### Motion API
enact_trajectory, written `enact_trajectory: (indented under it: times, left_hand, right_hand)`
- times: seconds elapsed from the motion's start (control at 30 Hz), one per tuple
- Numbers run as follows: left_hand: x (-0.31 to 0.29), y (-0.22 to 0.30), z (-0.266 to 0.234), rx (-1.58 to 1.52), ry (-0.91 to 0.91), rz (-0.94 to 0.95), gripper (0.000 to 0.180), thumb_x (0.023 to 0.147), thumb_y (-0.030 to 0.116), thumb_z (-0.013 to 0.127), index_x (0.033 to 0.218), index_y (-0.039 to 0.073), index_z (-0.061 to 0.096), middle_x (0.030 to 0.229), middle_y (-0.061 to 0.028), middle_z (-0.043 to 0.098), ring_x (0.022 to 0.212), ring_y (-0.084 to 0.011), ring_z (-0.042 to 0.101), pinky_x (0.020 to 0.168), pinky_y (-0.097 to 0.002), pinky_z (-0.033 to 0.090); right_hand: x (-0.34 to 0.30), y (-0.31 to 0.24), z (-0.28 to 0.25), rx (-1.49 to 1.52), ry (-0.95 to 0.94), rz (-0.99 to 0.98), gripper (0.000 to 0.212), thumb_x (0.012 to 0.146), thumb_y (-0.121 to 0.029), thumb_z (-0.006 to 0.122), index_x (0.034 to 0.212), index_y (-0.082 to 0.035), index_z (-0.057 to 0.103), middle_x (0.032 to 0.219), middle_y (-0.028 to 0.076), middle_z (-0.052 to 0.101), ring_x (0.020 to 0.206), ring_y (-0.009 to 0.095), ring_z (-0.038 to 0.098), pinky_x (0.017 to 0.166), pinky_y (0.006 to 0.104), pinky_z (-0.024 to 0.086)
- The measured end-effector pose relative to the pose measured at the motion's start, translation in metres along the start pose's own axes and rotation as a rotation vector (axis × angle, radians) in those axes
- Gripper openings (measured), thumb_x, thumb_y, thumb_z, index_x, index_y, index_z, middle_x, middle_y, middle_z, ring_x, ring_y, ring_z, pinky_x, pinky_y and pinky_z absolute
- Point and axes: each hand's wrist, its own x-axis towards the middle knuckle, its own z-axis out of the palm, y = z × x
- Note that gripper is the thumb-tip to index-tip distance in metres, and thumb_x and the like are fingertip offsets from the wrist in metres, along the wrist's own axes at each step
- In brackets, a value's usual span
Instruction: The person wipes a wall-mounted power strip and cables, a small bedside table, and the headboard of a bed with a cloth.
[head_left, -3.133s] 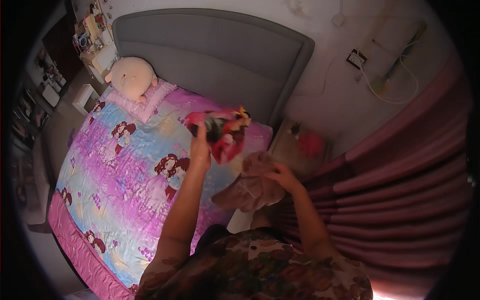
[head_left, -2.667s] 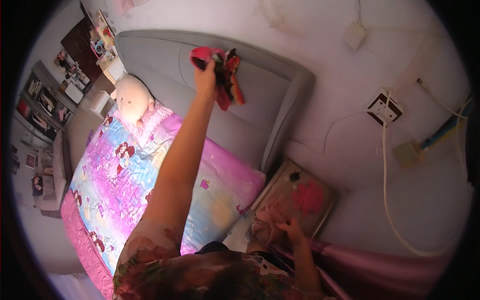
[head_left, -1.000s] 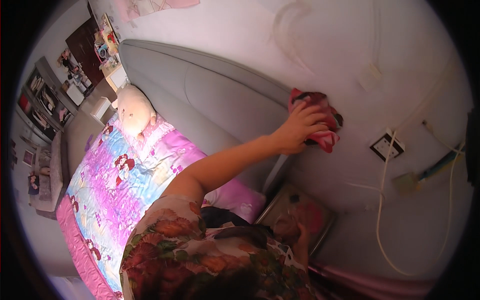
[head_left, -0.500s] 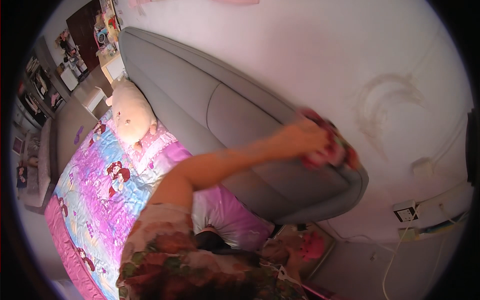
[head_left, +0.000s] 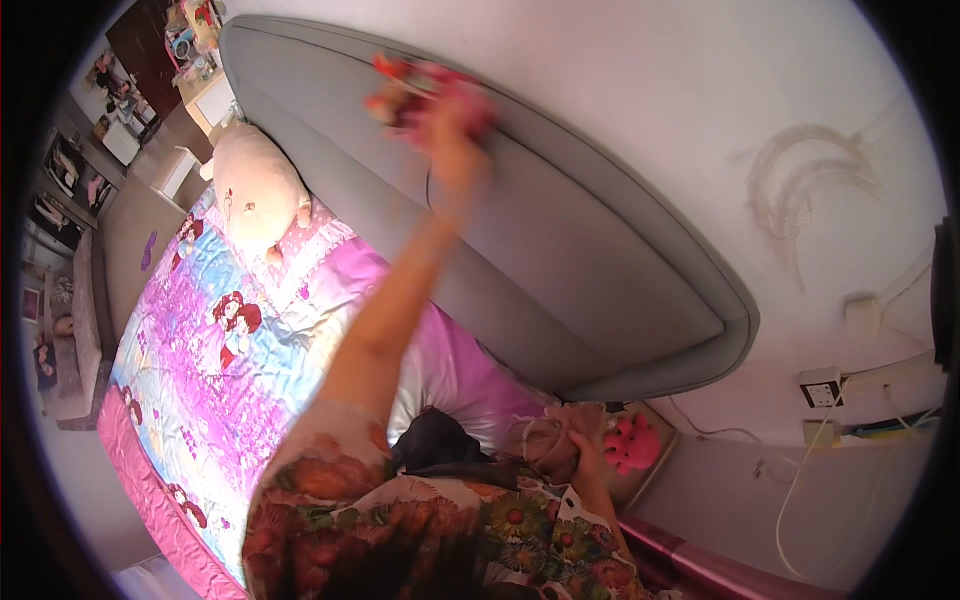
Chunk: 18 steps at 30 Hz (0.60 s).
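Your left hand (head_left: pixel 445 110), blurred with motion, is clenched on a bunched red and pink cloth (head_left: pixel 405 85) pressed to the top edge of the grey padded headboard (head_left: pixel 560 250); half a second ago that cloth sat nearer the headboard's right end, so the wipe has travelled left along the rim. Your right hand (head_left: pixel 575 445) stays low by the pink plush toy (head_left: pixel 632 443) on the bedside stand, seemingly gripping a pale cloth bundle (head_left: pixel 540 440), though you cannot tell for sure. The view has swung: sockets that filled the wall earlier now sit at far right.

Single head view, fisheye, looks down over bed (head_left: pixel 210 370) toward grey headboard (head_left: pixel 560 260), forearms near, rim bent.
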Motion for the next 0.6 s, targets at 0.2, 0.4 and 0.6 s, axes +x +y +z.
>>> enact_trajectory:
  times: [0.2,0.4,0.6]
  left_hand:
    - [-0.191,0.243,0.039,-0.647,-0.862,0.348,0.027,0.084,0.013,0.042,0.107,0.004,0.052,0.113,-0.0124,0.054,0.11,-0.0274,0.048,0.092,-0.0375,0.039]
    - [-0.103,0.008,0.008,0.087,-0.493,0.098,0.023,0.079,0.007,0.047,0.099,0.005,0.058,0.097,-0.0097,0.06,0.092,-0.0228,0.055,0.079,-0.0311,0.044]
    - [-0.008,-0.1,-0.108,0.099,0.444,-0.902,0.029,0.072,-0.011,0.041,0.092,0.002,0.058,0.08,-0.0065,0.059,0.069,-0.0161,0.057,0.057,-0.0281,0.049]
  right_hand:
    - [0.03,0.031,-0.063,0.016,-0.075,0.055,0.036,0.084,-0.019,0.055,0.116,-0.003,0.051,0.107,0.006,0.057,0.096,0.019,0.054,0.081,0.033,0.045]
    - [-0.019,0.009,-0.071,0.026,0.053,0.092,0.039,0.084,-0.026,0.056,0.117,-0.005,0.051,0.109,0.007,0.056,0.096,0.021,0.053,0.081,0.0347,0.045]
    - [-0.04,0.015,-0.113,0.183,0.208,0.161,0.038,0.085,-0.029,0.054,0.115,-0.006,0.053,0.108,0.006,0.055,0.097,0.02,0.053,0.082,0.034,0.044]
